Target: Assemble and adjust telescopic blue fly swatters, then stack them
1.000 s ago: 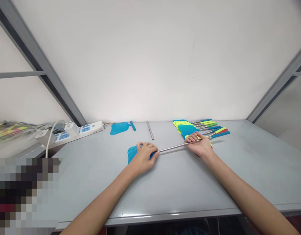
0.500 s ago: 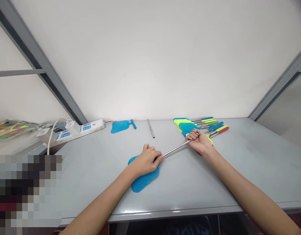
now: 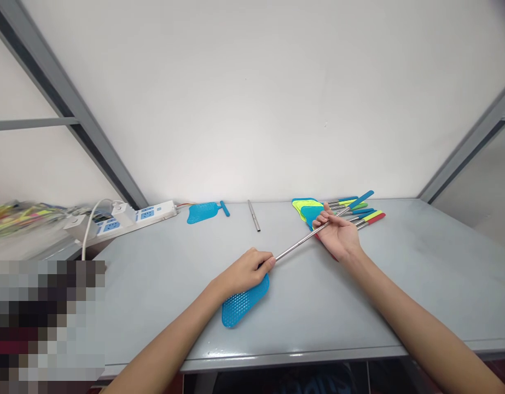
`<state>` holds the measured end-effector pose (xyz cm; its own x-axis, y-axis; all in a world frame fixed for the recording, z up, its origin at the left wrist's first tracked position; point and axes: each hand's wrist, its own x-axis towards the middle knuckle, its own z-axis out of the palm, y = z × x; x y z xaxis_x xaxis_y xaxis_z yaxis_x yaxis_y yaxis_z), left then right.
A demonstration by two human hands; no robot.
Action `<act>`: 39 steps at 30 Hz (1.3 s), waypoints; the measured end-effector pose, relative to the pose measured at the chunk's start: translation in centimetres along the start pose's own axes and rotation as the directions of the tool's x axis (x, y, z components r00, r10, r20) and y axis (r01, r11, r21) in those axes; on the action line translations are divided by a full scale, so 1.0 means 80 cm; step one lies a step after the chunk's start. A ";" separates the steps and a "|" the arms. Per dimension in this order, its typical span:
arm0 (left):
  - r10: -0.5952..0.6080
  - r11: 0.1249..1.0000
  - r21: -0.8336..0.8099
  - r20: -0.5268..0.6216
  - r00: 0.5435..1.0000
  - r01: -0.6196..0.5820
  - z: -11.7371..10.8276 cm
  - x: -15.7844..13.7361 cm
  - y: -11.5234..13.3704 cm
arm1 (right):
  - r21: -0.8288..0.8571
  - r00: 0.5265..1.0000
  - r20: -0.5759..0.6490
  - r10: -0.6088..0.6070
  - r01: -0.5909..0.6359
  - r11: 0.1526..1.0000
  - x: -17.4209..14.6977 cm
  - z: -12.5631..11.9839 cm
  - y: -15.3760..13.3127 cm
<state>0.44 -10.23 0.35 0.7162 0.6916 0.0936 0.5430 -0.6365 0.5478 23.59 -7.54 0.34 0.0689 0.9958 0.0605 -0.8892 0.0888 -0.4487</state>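
Note:
My left hand (image 3: 254,269) is closed around the neck of a blue fly swatter (image 3: 242,303), just above its perforated head, which tilts toward the front edge. From there its thin metal shaft slants up to the right. My right hand (image 3: 337,232), palm up, has its fingers curled on the shaft near the far end, and a blue handle sticks out beyond them. Partly hidden behind that hand is a pile of fly swatters (image 3: 303,207) with blue and yellow-green heads and blue, green and red handles.
At the back left lie a loose blue swatter head (image 3: 203,212) and a small blue handle piece (image 3: 225,208). A bare metal tube (image 3: 254,215) rests near the wall. A power strip (image 3: 154,212) with plugs runs along the left side of the grey table (image 3: 318,312).
My right hand has turned its palm further up, and the blue handle now shows past it. The fingers of my left hand have settled lower over the swatter's neck.

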 end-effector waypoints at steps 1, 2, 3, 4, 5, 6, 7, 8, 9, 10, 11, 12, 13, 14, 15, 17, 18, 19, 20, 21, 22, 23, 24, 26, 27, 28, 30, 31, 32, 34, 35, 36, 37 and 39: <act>-0.006 0.999 -0.042 0.012 1.000 0.006 -0.001 0.000 0.000 | 0.005 1.000 0.018 0.002 -0.002 1.000 -0.001 0.002 -0.001; -0.014 0.996 -0.091 0.029 0.999 0.016 -0.003 -0.001 0.001 | 0.012 0.999 0.037 0.005 -0.005 1.000 -0.003 0.004 -0.002; -0.021 0.990 -0.140 0.047 0.999 0.028 -0.005 -0.002 0.001 | 0.020 0.998 0.057 0.010 -0.012 1.000 -0.005 0.007 -0.003; -0.027 0.982 -0.186 0.064 0.998 0.038 -0.007 -0.002 0.003 | 0.030 0.997 0.078 0.020 -0.023 0.999 -0.007 0.011 -0.004; -0.029 0.973 -0.227 0.078 0.997 0.046 -0.009 -0.003 0.004 | 0.041 0.994 0.099 0.036 -0.041 0.998 -0.010 0.015 -0.005; -0.030 0.964 -0.262 0.091 0.995 0.053 -0.011 -0.003 0.005 | 0.053 0.991 0.119 0.064 -0.070 0.996 -0.013 0.019 -0.005; -0.028 0.954 -0.294 0.108 0.994 0.058 -0.013 -0.003 0.007 | 0.065 0.987 0.135 0.092 -0.101 0.993 -0.016 0.023 -0.004; -0.024 0.944 -0.322 0.128 0.991 0.065 -0.015 -0.003 0.008 | 0.066 0.982 0.146 0.120 -0.130 0.989 -0.019 0.027 -0.004; -0.021 0.934 -0.350 0.150 0.988 0.073 -0.016 -0.004 0.008 | 0.053 0.977 0.151 0.152 -0.161 0.986 -0.021 0.030 -0.002; -0.016 0.924 -0.375 0.174 0.985 0.081 -0.018 -0.004 0.008 | 0.030 0.972 0.148 0.184 -0.190 0.981 -0.024 0.032 0.000; -0.009 0.914 -0.395 0.195 0.981 0.087 -0.019 -0.004 0.008 | 0.007 0.966 0.142 0.217 -0.220 0.976 -0.026 0.033 0.002; -0.003 0.906 -0.412 0.212 0.977 0.093 -0.019 -0.004 0.007 | -0.010 0.961 0.137 0.242 -0.243 0.970 -0.028 0.034 0.004; 0.003 0.898 -0.429 0.224 0.974 0.096 -0.020 -0.004 0.006 | -0.018 0.956 0.134 0.261 -0.261 0.965 -0.029 0.034 0.007; 0.010 0.889 -0.447 0.232 0.973 0.097 -0.020 -0.004 0.005 | -0.016 0.952 0.138 0.273 -0.273 0.962 -0.031 0.034 0.010; 0.016 0.880 -0.465 0.236 0.972 0.098 -0.020 -0.004 0.004 | -0.009 0.949 0.146 0.280 -0.282 0.959 -0.033 0.034 0.013; 0.023 0.861 -0.497 0.240 0.971 0.103 -0.018 -0.004 0.004 | 0.003 0.940 0.170 0.295 -0.300 0.954 -0.036 0.033 0.021; 0.023 0.855 -0.507 0.245 0.969 0.108 -0.016 -0.003 0.005 | -0.003 0.935 0.177 0.308 -0.312 0.950 -0.037 0.033 0.025; 0.021 0.853 -0.509 0.253 0.967 0.115 -0.015 -0.003 0.007 | -0.020 0.931 0.173 0.323 -0.324 0.946 -0.037 0.033 0.029; 0.017 0.855 -0.504 0.263 0.965 0.122 -0.013 -0.002 0.009 | -0.038 0.930 0.166 0.329 -0.328 0.944 -0.037 0.032 0.032; 0.012 0.860 -0.494 0.270 0.963 0.128 -0.012 -0.002 0.012 | -0.055 0.930 0.160 0.332 -0.327 0.943 -0.036 0.032 0.034; 0.004 0.869 -0.477 0.272 0.962 0.131 -0.010 -0.002 0.014 | -0.073 0.930 0.154 0.334 -0.327 0.942 -0.035 0.031 0.035; -0.008 0.881 -0.454 0.266 0.964 0.132 -0.009 -0.001 0.017 | -0.092 0.931 0.150 0.334 -0.323 0.942 -0.033 0.030 0.035; -0.021 0.897 -0.422 0.251 0.968 0.129 -0.008 -0.001 0.019 | -0.112 0.931 0.146 0.333 -0.319 0.941 -0.032 0.028 0.035; -0.041 0.934 -0.339 0.207 0.977 0.111 -0.005 -0.002 0.023 | -0.152 0.934 0.144 0.328 -0.307 0.939 -0.028 0.025 0.033; -0.045 0.951 -0.292 0.182 0.982 0.098 -0.004 -0.002 0.025 | -0.169 0.935 0.146 0.323 -0.298 0.940 -0.026 0.023 0.032; -0.045 0.967 -0.242 0.155 0.987 0.082 -0.002 -0.002 0.026 | -0.180 0.937 0.148 0.316 -0.288 0.941 -0.025 0.021 0.032; -0.038 0.989 -0.137 0.096 0.995 0.051 0.004 -0.003 0.027 | -0.180 0.948 0.138 0.288 -0.261 0.948 -0.023 0.017 0.035; -0.038 0.996 -0.076 0.056 0.998 0.042 0.007 -0.003 0.027 | -0.170 0.956 0.120 0.267 -0.245 0.955 -0.021 0.014 0.038; -0.040 0.999 -0.013 0.014 0.999 0.040 0.011 -0.002 0.027 | -0.155 0.966 0.091 0.241 -0.225 0.962 -0.020 0.011 0.042; -0.050 0.992 0.115 -0.067 0.996 0.058 0.017 -0.001 0.026 | -0.129 0.983 0.005 0.182 -0.180 0.975 -0.017 0.006 0.050; -0.051 0.984 0.167 -0.089 0.995 0.065 0.020 0.000 0.025 | -0.120 0.988 -0.040 0.152 -0.156 0.980 -0.015 0.004 0.054; -0.045 0.975 0.211 -0.101 0.994 0.065 0.022 0.001 0.024 | -0.108 0.988 -0.075 0.132 -0.139 0.984 -0.014 0.002 0.057; -0.035 0.966 0.250 -0.105 0.994 0.061 0.023 0.002 0.023 | -0.090 0.988 -0.100 0.119 -0.128 0.988 -0.013 0.001 0.060; -0.012 0.945 0.322 -0.119 0.993 0.050 0.025 0.003 0.022 | -0.063 0.986 -0.132 0.100 -0.109 0.992 -0.012 0.000 0.063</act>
<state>2.47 -11.84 -0.35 0.6527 0.7346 0.1853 0.6901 -0.6774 0.2545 19.00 -8.08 -1.98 0.0389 0.9939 -0.1033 -0.8610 -0.0191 -0.5082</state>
